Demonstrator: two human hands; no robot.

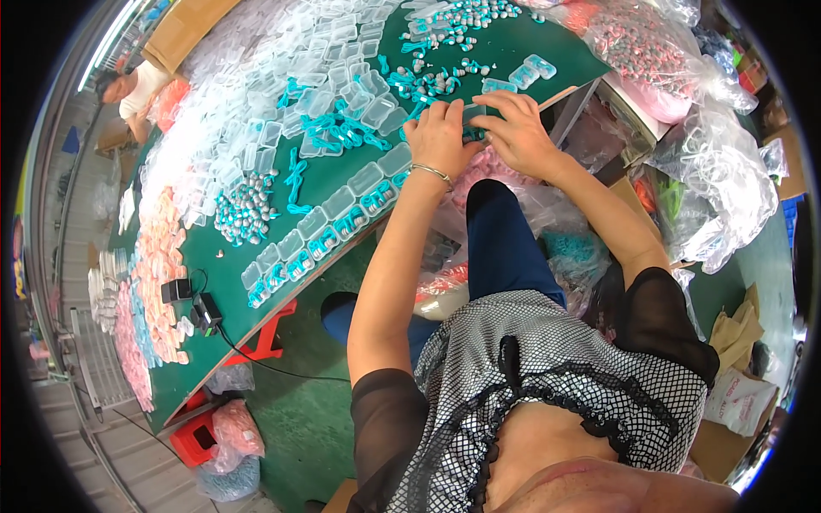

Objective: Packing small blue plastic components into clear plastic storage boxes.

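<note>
At the table's near edge, my left hand [439, 138] and my right hand [518, 135] meet over a small clear plastic case [473, 133] with something teal in it. The fingers of both are bent and closed around the case, partly hiding it. Left of my hands, a row of open clear cases [338, 203] lines the edge, with teal corded pieces in their near halves. Beyond my right hand lie a few closed cases [532, 72] with teal contents. Loose teal cords [338, 132] and grey-and-teal pieces [245, 208] are spread on the green table [342, 167].
A large heap of clear cases [256, 94] covers the far left. Black adapters [203, 309] with a cable sit at the left edge, near peach pieces [162, 265]. Full plastic bags [646, 51] stand at right. A red stool [272, 332] is below. Another person [137, 94] is far left.
</note>
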